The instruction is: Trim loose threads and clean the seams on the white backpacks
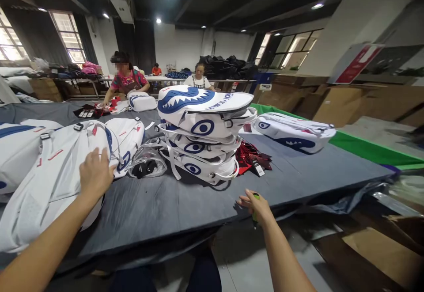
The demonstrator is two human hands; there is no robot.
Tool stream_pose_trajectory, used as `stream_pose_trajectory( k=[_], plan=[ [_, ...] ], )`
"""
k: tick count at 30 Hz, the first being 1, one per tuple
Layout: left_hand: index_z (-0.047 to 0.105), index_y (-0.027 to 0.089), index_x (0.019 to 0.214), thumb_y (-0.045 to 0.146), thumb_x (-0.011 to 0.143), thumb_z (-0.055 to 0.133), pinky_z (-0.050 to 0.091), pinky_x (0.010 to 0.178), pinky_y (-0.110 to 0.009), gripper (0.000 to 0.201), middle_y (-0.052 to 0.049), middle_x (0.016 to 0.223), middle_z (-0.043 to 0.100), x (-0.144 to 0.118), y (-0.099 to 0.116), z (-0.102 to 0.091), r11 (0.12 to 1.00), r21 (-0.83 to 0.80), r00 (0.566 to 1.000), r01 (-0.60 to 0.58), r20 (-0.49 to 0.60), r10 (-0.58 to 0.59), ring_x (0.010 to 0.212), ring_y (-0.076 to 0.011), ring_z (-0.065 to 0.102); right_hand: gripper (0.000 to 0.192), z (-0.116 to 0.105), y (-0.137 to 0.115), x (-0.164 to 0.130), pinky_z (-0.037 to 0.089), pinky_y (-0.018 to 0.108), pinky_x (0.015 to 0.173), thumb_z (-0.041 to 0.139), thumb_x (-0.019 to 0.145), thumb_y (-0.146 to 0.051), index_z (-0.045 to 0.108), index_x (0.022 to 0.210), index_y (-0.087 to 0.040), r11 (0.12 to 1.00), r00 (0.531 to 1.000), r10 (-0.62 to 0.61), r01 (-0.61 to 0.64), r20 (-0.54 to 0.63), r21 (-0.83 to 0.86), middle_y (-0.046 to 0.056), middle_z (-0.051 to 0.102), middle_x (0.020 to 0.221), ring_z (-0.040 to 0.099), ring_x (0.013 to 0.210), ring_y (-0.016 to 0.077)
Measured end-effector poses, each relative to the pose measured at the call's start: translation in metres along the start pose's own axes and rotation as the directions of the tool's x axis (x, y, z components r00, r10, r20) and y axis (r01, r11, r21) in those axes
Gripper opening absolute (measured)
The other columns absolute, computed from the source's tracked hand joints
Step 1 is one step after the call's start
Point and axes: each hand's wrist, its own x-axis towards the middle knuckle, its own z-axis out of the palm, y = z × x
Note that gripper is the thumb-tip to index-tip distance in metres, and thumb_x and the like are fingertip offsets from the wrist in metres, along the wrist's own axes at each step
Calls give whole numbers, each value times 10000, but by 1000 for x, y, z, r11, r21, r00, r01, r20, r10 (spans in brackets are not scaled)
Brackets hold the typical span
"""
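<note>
At nearly nine o'clock, the left hand [96, 175] lies unclenched upon a white backpack [64, 164], while at five o'clock the right hand [261, 209] is grasping a green tool [255, 217].

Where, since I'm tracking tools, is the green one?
In the head view, the green tool is in the right hand, by the table's near edge, lower right of the stacked white bags.
</note>
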Motion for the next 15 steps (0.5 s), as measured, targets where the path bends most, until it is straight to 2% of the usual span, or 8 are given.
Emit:
stream_pose_trajectory(
  k=[2,5,7,9,12,15],
  plan=[
    [387,99,1485,382,989,404,370,1130,-458,571,-218,1515,449,24,32,12,978,-155,990,-136,9,139,1389,-347,430,401,13,-5,10,303,172,371,636,887,-444,515,1170,-186,999,999,23,-25,44,44,158,721,947,728,663,218],
    [442,129,1465,397,991,420,318,1194,-398,546,-168,1518,483,67,78,54,929,-298,953,-221,138,271,1424,-278,420,488,42,-10,22,302,167,372,620,884,-517,480,1240,-215,997,993,28,-36,111,72,136,714,958,742,687,234],
    [430,130,1491,434,955,508,275,1217,-469,621,-184,1582,401,92,98,92,934,-289,945,-209,187,269,1482,-326,340,547,59,-9,29,288,167,363,653,841,-531,466,1257,-229,997,989,26,-36,145,67,109,705,939,742,669,243],
    [412,131,1515,463,898,608,283,1201,-536,727,-209,1608,348,106,105,131,942,-276,935,-193,239,262,1496,-381,310,645,71,-7,38,283,169,364,706,772,-512,437,1293,-244,997,986,22,-33,165,64,85,703,914,747,680,259],
    [500,156,1468,400,837,705,356,1168,-505,707,-198,1605,368,93,100,177,935,-286,891,-209,339,303,1494,-377,335,736,80,-6,58,284,181,380,722,677,-404,426,1329,-234,1000,990,20,-20,138,-1,71,718,846,751,702,280],
    [520,189,1465,290,908,620,332,1198,-438,574,-134,1621,368,47,91,198,922,-299,855,-246,381,352,1519,-302,312,679,87,-11,81,309,216,392,660,621,-338,513,1269,-196,982,997,5,10,82,-186,86,735,792,740,655,293]
  ],
)
